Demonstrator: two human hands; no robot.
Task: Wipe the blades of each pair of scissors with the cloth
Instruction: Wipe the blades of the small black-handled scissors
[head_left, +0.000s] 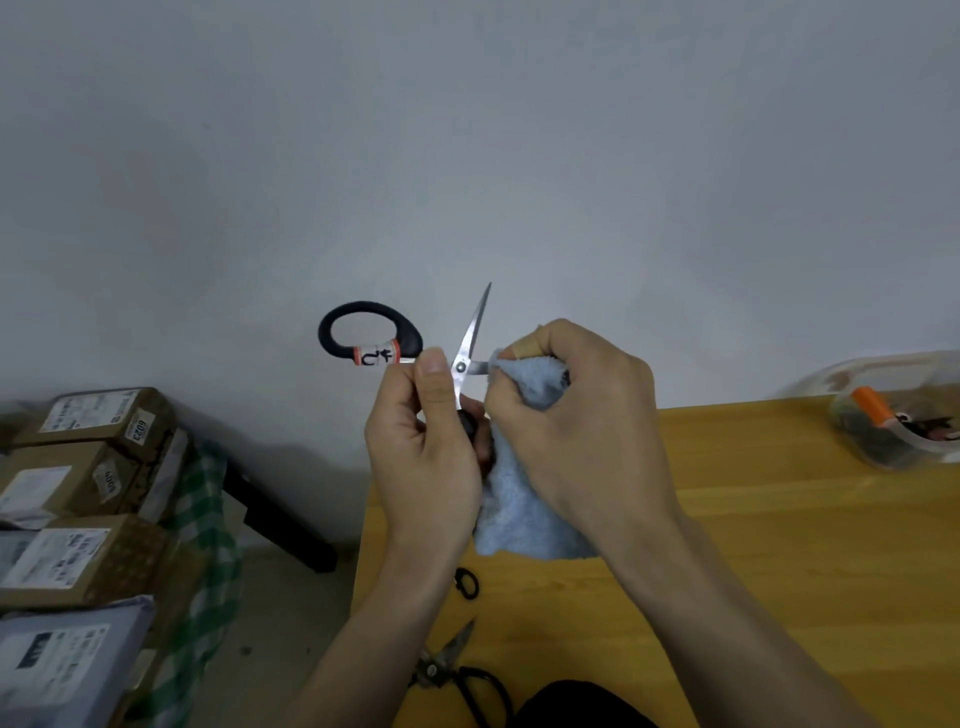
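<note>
Up close, left hand (423, 452) gripping open scissors (462, 358), right hand (582, 415) fingers clamping cloth (524, 509) on blade, handle label unreadable.

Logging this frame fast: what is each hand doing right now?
Left hand: grips the open scissors near the pivot and lower handle.
Right hand: grips the blue cloth, wrapped round one blade.

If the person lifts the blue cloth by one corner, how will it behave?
The blue cloth would probably hang limp: it already drapes in soft folds below the right hand. It looks like fluffy terry, so likely light and not slippery. It bunches easily where that hand wraps it round one blade of the open scissors.
</note>
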